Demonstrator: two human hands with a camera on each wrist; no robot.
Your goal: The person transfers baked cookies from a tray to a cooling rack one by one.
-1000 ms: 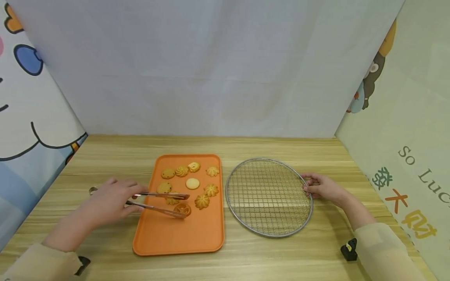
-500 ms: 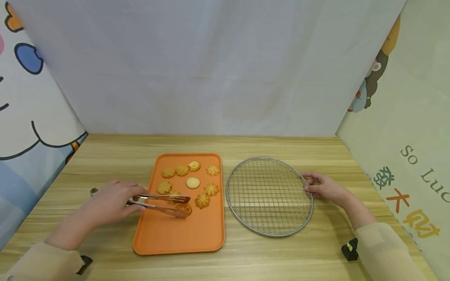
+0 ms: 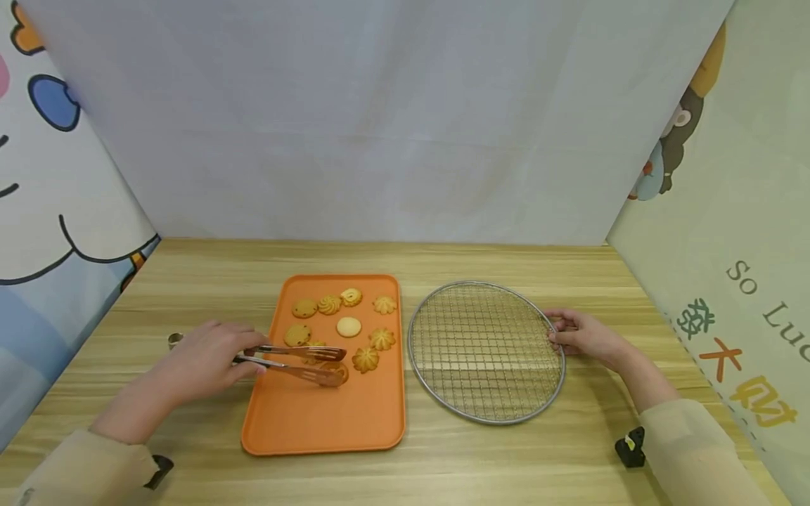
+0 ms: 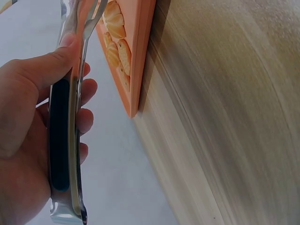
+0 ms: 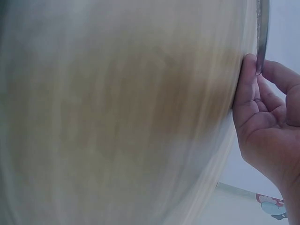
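Observation:
My left hand point(image 3: 205, 358) grips metal tongs point(image 4: 70, 117) with dark handle pads, fingers and thumb wrapped around both arms. The tong tips are apart, low over the orange tray point(image 3: 323, 429). Between and beneath them lies a round brown cookie with cutouts point(image 3: 342, 370), partly covered by the lower tip. Behind the upper tip another cookie is mostly hidden. At the right, my right hand point(image 3: 585, 339) pinches the rim of a round wire mesh rack point(image 3: 487, 351) between thumb and fingers; the right wrist view shows the thumb and a fingertip at the rim point(image 5: 263, 37).
Several cookies lie on the tray's back half, among them a pale round one point(image 3: 349, 327) and a flower-shaped one point(image 3: 365, 360). The rack lies just right of the tray on the wooden table point(image 3: 468, 464). A white cloth wall point(image 3: 380, 126) stands behind.
The tong tips have come slightly closer together and shifted a little right over the cutout cookie, covering more of it. My right hand keeps its hold on the rack's rim.

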